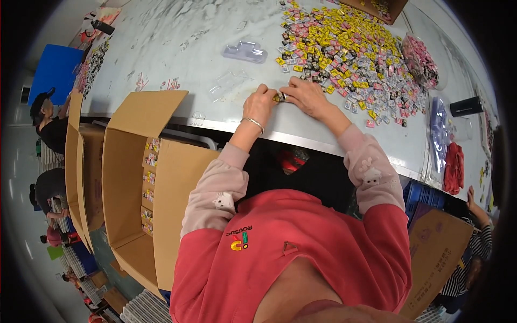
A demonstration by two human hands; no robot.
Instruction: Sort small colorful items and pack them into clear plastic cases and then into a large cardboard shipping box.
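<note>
At the far left of the frame, a person in a dark cap (54, 126) stands beyond an open cardboard box (121, 177), inside which small colourful packs (151, 177) show along one side. Rightward, on the marbled table (177, 59), a thin clear plastic piece (231, 83) lies just above the left hand, with a clear moulded tray (245, 52) higher up in the upper centre. At the centre of the frame, near the table's front edge, the left hand (259, 107) pinches small wrapped pieces (280, 97) between thumb and fingers; the right hand (308, 99) closes its fingertips on them from the other side. How many pieces are there is too small to tell. The step in hand looks like fine two-handed gathering or lining-up, and the next move seems to call for a light, steady pinch from both sides so that nothing slips. Just beyond the right hand, a loose pile (344, 51) of yellow, pink, black and pale pieces spreads toward the upper right, within easy reach. Further right are a filled plastic bag (421, 62), a red cloth item (454, 168) and a black cylinder (466, 106).
</note>
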